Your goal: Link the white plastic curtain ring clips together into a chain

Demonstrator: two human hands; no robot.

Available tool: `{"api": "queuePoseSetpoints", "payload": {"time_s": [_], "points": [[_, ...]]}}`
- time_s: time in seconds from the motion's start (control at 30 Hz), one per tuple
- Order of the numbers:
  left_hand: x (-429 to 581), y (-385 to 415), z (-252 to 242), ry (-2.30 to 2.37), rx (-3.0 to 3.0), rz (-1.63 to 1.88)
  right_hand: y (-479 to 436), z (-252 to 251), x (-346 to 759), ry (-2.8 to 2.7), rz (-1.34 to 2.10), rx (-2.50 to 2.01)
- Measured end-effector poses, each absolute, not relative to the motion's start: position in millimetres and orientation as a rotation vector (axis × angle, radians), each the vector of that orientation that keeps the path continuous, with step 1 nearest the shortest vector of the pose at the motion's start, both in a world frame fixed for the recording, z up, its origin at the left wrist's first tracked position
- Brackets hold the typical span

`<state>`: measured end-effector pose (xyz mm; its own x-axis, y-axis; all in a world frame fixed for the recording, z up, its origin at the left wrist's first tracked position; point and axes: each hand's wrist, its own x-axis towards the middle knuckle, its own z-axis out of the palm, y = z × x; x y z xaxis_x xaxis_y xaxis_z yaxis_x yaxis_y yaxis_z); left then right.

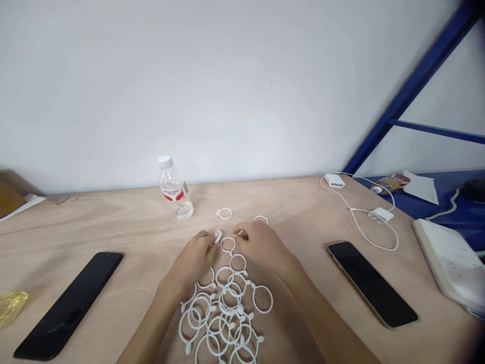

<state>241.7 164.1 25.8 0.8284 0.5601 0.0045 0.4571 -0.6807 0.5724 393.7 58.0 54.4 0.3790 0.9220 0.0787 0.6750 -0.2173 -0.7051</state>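
Observation:
Just above the table, my left hand point(197, 253) is closed, pinching a white plastic ring point(218, 235) by its small clip end; the ring is seen nearly edge-on. My right hand point(261, 243) is curled, thumb and fingertips close together, with a bit of white showing at the tips; what it holds is mostly hidden. Behind its knuckles, part of another white ring point(260, 218) shows. A single ring with a small knob point(226, 214) lies beyond both hands. Between my forearms spreads a loose heap of white rings point(262, 287), many overlapping.
A clear water bottle point(172, 189) stands near the wall. One black phone point(70, 303) lies left, another phone point(373, 285) right. A white charger point(335, 181) and cable point(359, 227) lie back right, a white power strip point(450, 263) at the right edge. Yellow clear plastic point(12, 307) lies far left.

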Motion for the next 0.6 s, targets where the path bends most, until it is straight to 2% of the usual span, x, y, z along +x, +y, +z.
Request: {"api": "queuePoseSetpoints", "payload": {"time_s": [0.07,0.23,0.43,0.6], "points": [[244,159,38,0.62,2.301,0.308,59,57,393,-1.335,0.496,-1.886],[245,146,66,0.456,1.973,0.506,62,68,396,-1.01,0.818,-1.523],[239,143,72,0.395,1.856,0.637,64,70,396,-0.835,0.923,-1.33],[239,140,74,0.52,1.84,0.602,64,74,385,-0.947,0.737,-1.351]]}}
